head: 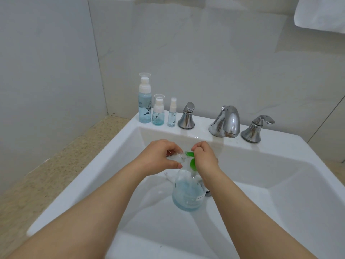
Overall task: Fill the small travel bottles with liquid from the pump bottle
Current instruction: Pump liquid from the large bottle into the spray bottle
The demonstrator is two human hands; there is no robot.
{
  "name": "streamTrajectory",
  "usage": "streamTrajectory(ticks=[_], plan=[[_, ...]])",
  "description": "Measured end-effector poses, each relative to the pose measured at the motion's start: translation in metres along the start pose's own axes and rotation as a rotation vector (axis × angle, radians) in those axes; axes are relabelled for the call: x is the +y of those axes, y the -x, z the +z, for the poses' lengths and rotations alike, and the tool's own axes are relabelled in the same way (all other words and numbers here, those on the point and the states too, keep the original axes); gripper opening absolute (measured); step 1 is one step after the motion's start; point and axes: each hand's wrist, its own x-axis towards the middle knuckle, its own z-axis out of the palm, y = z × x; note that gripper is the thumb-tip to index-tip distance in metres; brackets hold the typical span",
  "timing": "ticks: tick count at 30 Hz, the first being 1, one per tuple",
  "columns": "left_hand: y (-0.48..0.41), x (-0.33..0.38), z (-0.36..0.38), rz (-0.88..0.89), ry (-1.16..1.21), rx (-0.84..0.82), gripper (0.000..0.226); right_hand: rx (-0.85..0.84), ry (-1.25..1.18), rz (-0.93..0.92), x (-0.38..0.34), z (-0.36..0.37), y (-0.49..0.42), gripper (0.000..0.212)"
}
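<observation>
Centrally, the pump bottle (pixel 186 193) stands in the basin of the white sink (pixel 89 169), just beside the drain (pixel 208 193). It is clear plastic with a small white label, and pale blue liquid fills roughly its lower half. Its green pump head (pixel 192 163) sits at the top, between the two hands.

Three travel bottles stand upright in a row on the back ledge, all capped and all holding blue-tinted liquid. The tall bottle (pixel 145 107) is filled to near its shoulder. The medium bottle (pixel 158 116) shows the deepest colour at its base. The small spray bottle (pixel 172 116) holds a paler fill.

The left hand (pixel 162 157) has its fingers curled around a small clear container (pixel 176 157) held right against the pump nozzle; blur hides the container's shape and contents. The right hand (pixel 205 157) has its fingers clenched down on the green pump head, and it covers part of the bottle's neck.

To the right of the row stand the chrome left tap handle (pixel 186 116), the spout (pixel 226 121) and the right tap handle (pixel 256 128). A speckled counter (pixel 56 156) lies to the left of the sink, and a white towel (pixel 321 14) hangs at upper right
</observation>
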Motion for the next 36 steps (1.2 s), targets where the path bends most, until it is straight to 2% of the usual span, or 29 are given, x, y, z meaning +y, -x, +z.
streamTrajectory(ticks=[7,12,18,27,32,36], plan=[[-0.002,0.001,-0.003,-0.006,0.058,0.058,0.038,0.012,-0.090,-0.022,-0.009,-0.001,-0.004,0.022],[-0.002,0.002,-0.002,0.006,0.032,0.045,0.038,-0.008,0.003,-0.050,-0.005,-0.001,-0.006,0.031],[0.000,0.003,-0.001,0.008,-0.032,0.025,0.041,0.026,0.074,-0.028,-0.007,-0.003,0.005,0.031],[-0.002,0.003,-0.002,0.006,-0.001,0.061,0.040,0.007,-0.041,-0.048,-0.014,-0.005,0.000,0.025],[-0.004,0.003,-0.002,0.028,-0.005,0.068,0.040,-0.071,-0.244,-0.013,-0.021,-0.018,-0.003,0.012],[-0.005,0.004,-0.001,0.043,0.011,0.083,0.040,-0.079,-0.187,-0.048,-0.019,-0.014,-0.001,0.015]])
